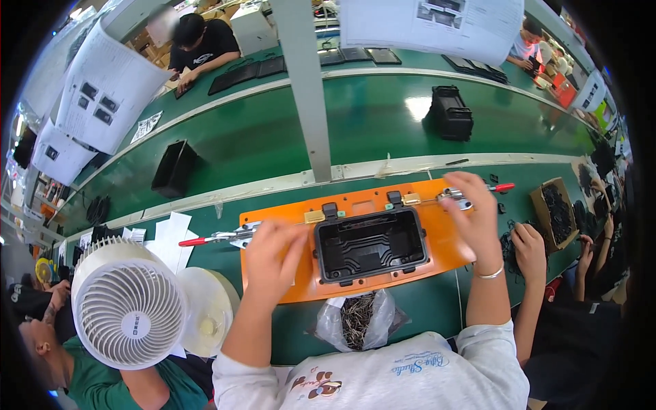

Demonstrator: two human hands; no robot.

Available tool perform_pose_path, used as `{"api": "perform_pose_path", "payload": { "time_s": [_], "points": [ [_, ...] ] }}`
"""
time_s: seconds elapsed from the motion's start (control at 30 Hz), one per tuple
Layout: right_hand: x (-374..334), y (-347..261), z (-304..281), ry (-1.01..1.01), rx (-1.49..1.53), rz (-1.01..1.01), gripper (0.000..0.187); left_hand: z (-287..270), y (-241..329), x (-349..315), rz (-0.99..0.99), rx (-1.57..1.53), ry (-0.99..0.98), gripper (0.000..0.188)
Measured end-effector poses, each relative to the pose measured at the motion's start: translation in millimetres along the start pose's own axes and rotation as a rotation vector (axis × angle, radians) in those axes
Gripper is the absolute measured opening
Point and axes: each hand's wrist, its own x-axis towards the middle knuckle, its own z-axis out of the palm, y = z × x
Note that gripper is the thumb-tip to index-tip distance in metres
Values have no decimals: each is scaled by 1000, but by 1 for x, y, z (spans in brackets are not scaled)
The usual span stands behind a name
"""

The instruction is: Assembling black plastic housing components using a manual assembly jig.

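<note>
A black rectangular box (371, 249) sat open side up on an orange plate (441, 266), its ridged inside showing and two black tabs along its far edge. Left clamp (222, 236) and right clamp (504, 187) pointed their red handles outward.

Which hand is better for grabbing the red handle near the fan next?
Probably the left hand: it's closer to the red handle, on that same side. The right hand is across the black box, near the other red handle.
</note>
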Motion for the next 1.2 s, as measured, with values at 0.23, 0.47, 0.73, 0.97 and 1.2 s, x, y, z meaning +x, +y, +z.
{"api": "perform_pose_path", "payload": {
  "time_s": [0.23,0.47,0.73,0.97,1.2],
  "points": [
    [-21,57,-37,236,-93,328,24,23,-34,7,34,203,-48,15],
    [-32,85,-40,426,29,546,39,18,-21,2,132,427,-150,26],
    [-31,136,-46,753,746,900,65,27,3,17,87,410,-322,51],
    [-12,187,-44,1012,1552,1064,38,91,13,54,106,429,-528,76],
    [22,176,-75,710,1503,638,42,103,14,54,131,406,-571,75]
  ]
}}
